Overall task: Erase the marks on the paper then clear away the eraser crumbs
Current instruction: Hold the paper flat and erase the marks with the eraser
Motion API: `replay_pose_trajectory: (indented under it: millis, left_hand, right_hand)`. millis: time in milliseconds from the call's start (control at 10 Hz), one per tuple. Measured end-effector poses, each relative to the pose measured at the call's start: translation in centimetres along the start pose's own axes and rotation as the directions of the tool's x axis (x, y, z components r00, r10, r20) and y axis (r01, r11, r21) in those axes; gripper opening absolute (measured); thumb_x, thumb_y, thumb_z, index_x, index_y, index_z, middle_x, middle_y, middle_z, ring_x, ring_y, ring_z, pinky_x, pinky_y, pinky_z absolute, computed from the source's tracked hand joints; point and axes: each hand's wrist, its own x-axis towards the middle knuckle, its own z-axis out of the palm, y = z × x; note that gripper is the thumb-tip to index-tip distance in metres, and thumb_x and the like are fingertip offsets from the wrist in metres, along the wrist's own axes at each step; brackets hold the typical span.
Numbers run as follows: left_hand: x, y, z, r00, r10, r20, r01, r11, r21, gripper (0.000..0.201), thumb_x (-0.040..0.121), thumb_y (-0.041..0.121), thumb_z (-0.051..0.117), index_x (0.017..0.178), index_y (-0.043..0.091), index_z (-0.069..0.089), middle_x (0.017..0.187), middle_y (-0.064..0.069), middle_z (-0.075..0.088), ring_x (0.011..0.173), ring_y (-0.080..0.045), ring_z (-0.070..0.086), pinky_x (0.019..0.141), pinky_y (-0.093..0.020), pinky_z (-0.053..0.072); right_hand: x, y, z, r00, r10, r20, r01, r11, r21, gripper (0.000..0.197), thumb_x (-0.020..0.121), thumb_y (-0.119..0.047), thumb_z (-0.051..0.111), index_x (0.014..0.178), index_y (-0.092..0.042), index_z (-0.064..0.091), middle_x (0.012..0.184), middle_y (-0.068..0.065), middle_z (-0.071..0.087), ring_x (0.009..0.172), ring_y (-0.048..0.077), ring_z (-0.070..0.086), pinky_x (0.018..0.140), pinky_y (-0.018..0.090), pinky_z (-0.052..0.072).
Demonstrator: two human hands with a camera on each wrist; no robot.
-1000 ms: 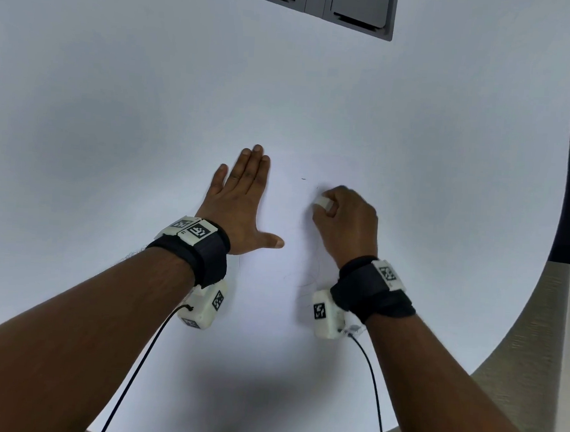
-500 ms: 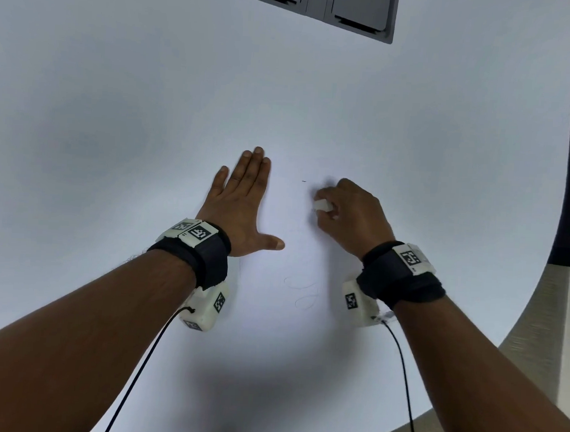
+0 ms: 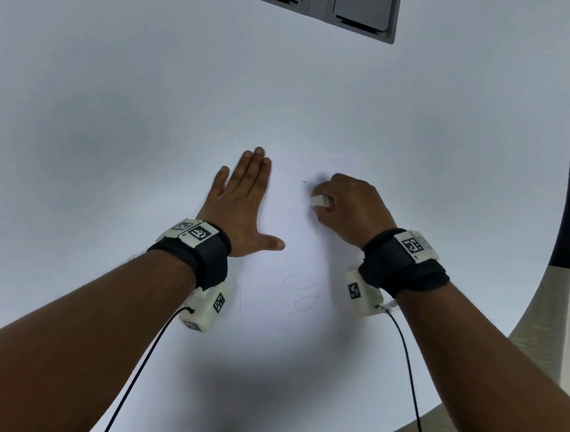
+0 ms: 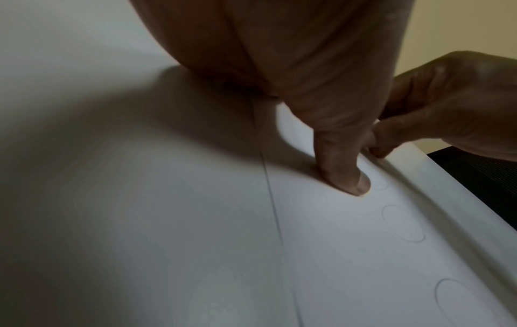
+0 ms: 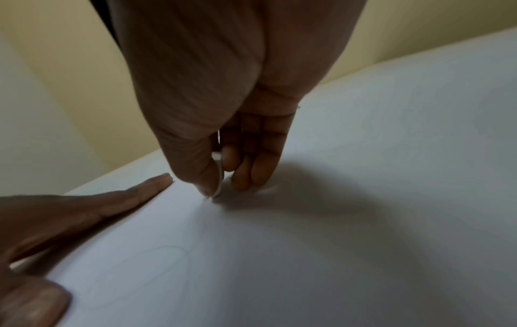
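Erasing step; right hand point(image 3: 350, 210) pinches eraser point(image 3: 318, 201) on paper point(image 3: 307, 257); left hand point(image 3: 244, 206) flat, spread, beside; loops point(image 3: 300, 292) nearer wrists probably next.

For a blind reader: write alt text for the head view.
The right hand pinches a white eraser on the paper, while the left hand lies flat. Faint looped pencil marks remain nearer the person.

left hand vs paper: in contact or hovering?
Touching. Left wrist view shows the left hand with its thumb pressed flat on the paper, no gap beneath; head view shows the palm spread flat there.
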Motion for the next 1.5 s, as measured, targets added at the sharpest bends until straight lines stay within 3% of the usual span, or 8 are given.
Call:
replay_pose_trajectory:
  millis: [100, 300, 500, 800, 900, 1100, 1300, 1500]
  left_hand:
    - [0.0, 0.1, 0.0, 1.0, -0.002, -0.002, 0.002, 1.0, 0.001, 0.138, 0.066, 0.082, 0.061, 0.153, 0.02, -0.027, 0.159, 0.004, -0.038, 0.145, -0.011, -0.035, 0.123, -0.044, -0.011]
    - [0.0, -0.1, 0.0, 1.0, 0.001, -0.002, -0.001, 1.0, 0.003, 0.138, 0.067, 0.083, 0.06, 0.154, 0.02, -0.027, 0.159, 0.003, -0.037, 0.145, -0.012, -0.035, 0.123, -0.044, -0.012]
    - [0.1, 0.0, 0.0, 1.0, -0.002, -0.006, 0.002, 1.0, -0.002, 0.139, 0.066, 0.082, 0.062, 0.154, 0.02, -0.026, 0.159, 0.003, -0.037, 0.145, -0.011, -0.035, 0.122, -0.043, -0.012]
    - [0.1, 0.0, -0.1, 1.0, -0.002, 0.009, 0.002, 1.0, 0.0, 0.138, 0.067, 0.082, 0.061, 0.153, 0.019, -0.027, 0.158, 0.003, -0.039, 0.145, -0.012, -0.035, 0.122, -0.043, -0.014]
    - [0.0, 0.1, 0.0, 1.0, 0.005, 0.012, -0.005, 1.0, 0.0, 0.138, 0.067, 0.082, 0.06, 0.153, 0.019, -0.028, 0.158, 0.004, -0.039, 0.145, -0.011, -0.035, 0.122, -0.043, -0.013]
    - [0.0, 0.0, 0.0, 1.0, 0.0, -0.005, 0.0, 1.0, -0.002, 0.139, 0.066, 0.082, 0.061, 0.154, 0.019, -0.026, 0.159, 0.004, -0.038, 0.145, -0.011, -0.035, 0.122, -0.043, -0.012]
    - [0.1, 0.0, 0.1, 1.0, 0.004, 0.002, -0.004, 1.0, 0.006, 0.139, 0.067, 0.082, 0.061, 0.154, 0.019, -0.027, 0.159, 0.003, -0.038, 0.146, -0.012, -0.034, 0.123, -0.044, -0.011]
    - [0.1, 0.0, 0.1, 1.0, 0.002, 0.002, -0.002, 1.0, 0.002, 0.139, 0.066, 0.083, 0.061, 0.154, 0.019, -0.026, 0.159, 0.003, -0.038, 0.146, -0.012, -0.034, 0.123, -0.044, -0.011]
  right_hand:
    - [-0.2, 0.6, -0.9, 0.997, 0.025, 0.076, -0.021, 0.999, -0.046, 0.019, 0.076, -0.018, 0.065, 0.094, -0.019, 0.071, 0.078, -0.012, 0.046, 0.072, 0.017, 0.053, 0.066, 0.024, 0.032]
    - [0.6, -1.3, 0.3, 0.999, 0.028, -0.023, -0.027, 0.997, 0.069, 0.017, 0.08, -0.022, 0.065, 0.096, -0.021, 0.069, 0.078, -0.013, 0.049, 0.071, 0.012, 0.05, 0.065, 0.026, 0.037]
    - [-1.1, 0.2, -1.0, 0.994, 0.066, 0.086, -0.061, 0.996, -0.061, 0.015, 0.078, -0.025, 0.065, 0.093, -0.023, 0.068, 0.077, -0.013, 0.048, 0.074, 0.019, 0.056, 0.065, 0.027, 0.036]
    - [-0.2, -2.2, 0.1, 0.994, 0.095, -0.06, -0.087, 0.99, 0.114, 0.018, 0.082, -0.026, 0.067, 0.099, -0.023, 0.064, 0.079, -0.009, 0.059, 0.071, 0.016, 0.056, 0.066, 0.03, 0.046]
    - [-0.2, -2.1, 0.4, 0.996, 0.085, -0.021, -0.083, 0.991, 0.102, 0.017, 0.082, -0.025, 0.066, 0.098, -0.02, 0.068, 0.079, -0.005, 0.061, 0.074, 0.019, 0.058, 0.068, 0.032, 0.047]
    - [-2.8, 0.2, -1.2, 0.986, 0.077, 0.149, -0.07, 0.996, -0.056, 0.019, 0.08, -0.024, 0.065, 0.098, -0.022, 0.069, 0.078, -0.012, 0.05, 0.075, 0.018, 0.055, 0.067, 0.025, 0.034]
    - [-2.7, -1.3, 0.1, 0.998, 0.057, 0.015, -0.058, 0.996, 0.066, 0.017, 0.08, -0.021, 0.066, 0.097, -0.021, 0.068, 0.074, -0.011, 0.05, 0.068, 0.013, 0.048, 0.064, 0.028, 0.041]
    - [-4.6, -0.2, -0.2, 0.989, 0.044, 0.143, -0.043, 0.999, -0.006, 0.021, 0.078, -0.018, 0.066, 0.098, -0.02, 0.07, 0.075, -0.012, 0.047, 0.068, 0.016, 0.05, 0.065, 0.025, 0.035]
